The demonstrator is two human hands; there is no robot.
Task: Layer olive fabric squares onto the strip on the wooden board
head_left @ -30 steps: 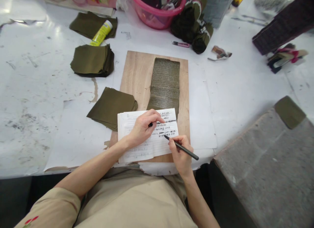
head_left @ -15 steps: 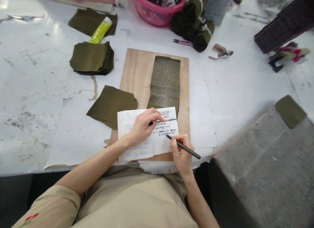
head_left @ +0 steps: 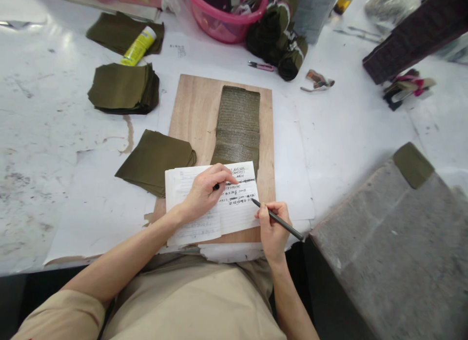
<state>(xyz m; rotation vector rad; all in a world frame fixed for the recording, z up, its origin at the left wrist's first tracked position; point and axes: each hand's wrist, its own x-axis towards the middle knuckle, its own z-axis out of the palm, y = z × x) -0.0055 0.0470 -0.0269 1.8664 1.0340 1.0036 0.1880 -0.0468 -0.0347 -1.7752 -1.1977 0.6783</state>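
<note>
My right hand (head_left: 275,229) grips a black pen (head_left: 285,225), its tip at the right end of a handwritten line on an open notebook (head_left: 197,228). My left hand (head_left: 205,189) rests on the notebook, fingers curled round a small black piece that looks like a pen cap (head_left: 216,186); most of it is hidden. Under the notebook lies a wooden board (head_left: 193,110), with a ribbed dark-green fabric strip (head_left: 238,115) on it, partly covered by the pages. Left of the notebook, a fanned stack of olive cloth pieces (head_left: 155,157) overlaps the board's edge.
More olive cloth stacks (head_left: 119,89) and a yellow tube (head_left: 139,46) are at the upper left. Behind the board stand a pink basin (head_left: 226,23), dark-green rolls (head_left: 288,62) and pink thread snips (head_left: 261,66). A grey-topped surface (head_left: 383,242) is at the right.
The pen in my right hand has moved right along the line, and more writing shows there. My left hand stays on the notebook. The whole view has shifted slightly.
</note>
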